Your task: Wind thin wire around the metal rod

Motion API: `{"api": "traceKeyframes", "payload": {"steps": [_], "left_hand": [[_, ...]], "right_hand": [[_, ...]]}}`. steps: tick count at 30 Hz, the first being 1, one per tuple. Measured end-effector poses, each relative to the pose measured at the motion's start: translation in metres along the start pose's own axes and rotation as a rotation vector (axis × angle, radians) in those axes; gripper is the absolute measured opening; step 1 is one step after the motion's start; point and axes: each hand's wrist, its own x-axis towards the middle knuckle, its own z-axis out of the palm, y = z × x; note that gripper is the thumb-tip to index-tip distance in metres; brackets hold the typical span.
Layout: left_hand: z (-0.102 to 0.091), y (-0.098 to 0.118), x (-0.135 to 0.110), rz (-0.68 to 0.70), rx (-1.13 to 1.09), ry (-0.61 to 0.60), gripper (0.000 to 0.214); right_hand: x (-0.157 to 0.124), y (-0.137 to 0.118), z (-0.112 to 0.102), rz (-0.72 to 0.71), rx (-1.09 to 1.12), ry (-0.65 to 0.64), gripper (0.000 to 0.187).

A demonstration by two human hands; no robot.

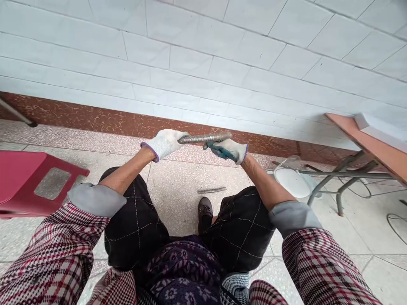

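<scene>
A silvery, ribbed metal rod (pixel 208 138) is held level out in front of me, near the foot of the wall. Its ridges look like close-wound wire; I cannot make out exactly what it is. My left hand (pixel 168 142), in a white glove with a purple cuff, is closed around the rod's left end. Under the right part of the rod is my right hand (pixel 226 150), in a matching glove with a green coated palm, fingers closed against it. On the floor below, close to my shoe (pixel 205 209), lies a thinner silvery ribbed strip (pixel 211 190).
A red plastic stool (pixel 60 169) stands at my left. To the right are a table with an orange-brown top (pixel 369 140) and metal legs, and a round white object (pixel 291 182) on the floor. A tiled wall (pixel 190 59) rises ahead. Cables (pixel 352 190) lie at right.
</scene>
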Motion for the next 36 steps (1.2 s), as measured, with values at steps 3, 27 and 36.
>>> {"api": "traceKeyframes", "payload": {"steps": [3, 27, 36], "left_hand": [[0.002, 0.016, -0.005, -0.03, -0.585, 0.022, 0.049], [0.003, -0.01, 0.007, -0.178, -0.426, -0.34, 0.042], [-0.026, -0.055, 0.001, -0.048, -1.355, -0.223, 0.044]], "right_hand": [[0.003, -0.005, 0.027, -0.05, 0.072, -0.035, 0.035], [0.0, -0.024, 0.013, -0.072, -1.244, 0.068, 0.034], [-0.011, -0.028, 0.003, 0.012, -0.228, 0.181, 0.015]]}}
